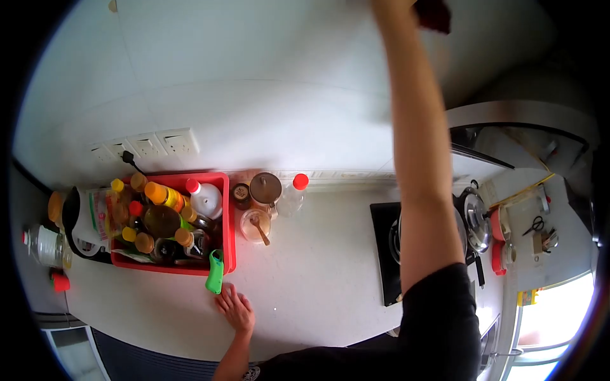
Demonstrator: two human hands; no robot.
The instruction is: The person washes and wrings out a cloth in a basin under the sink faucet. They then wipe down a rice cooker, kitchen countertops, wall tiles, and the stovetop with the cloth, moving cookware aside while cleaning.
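My left hand (pixel 235 310) lies flat on the white counter (pixel 305 279) with its fingers spread, holding nothing. Just beyond its fingertips, a bright green plastic handle (pixel 215 272) hangs over the front corner of a red basket (pixel 230 222). My right arm stretches far up along the pale wall (pixel 267 95). Only the edge of my right hand (pixel 393 4) shows at the top of the picture, its fingers cut off or hidden. Beside it is a dark red cloth (pixel 435 16), apparently held in that hand against the wall.
Several bottles fill the basket. Next to it stand a lidded cup (pixel 265 188), a tub with a spoon (pixel 255 226) and a red-capped bottle (pixel 294 195). A black stove (pixel 385 254) lies under my right arm, with a lidded pot (pixel 476 222) and range hood (pixel 508 114) at right.
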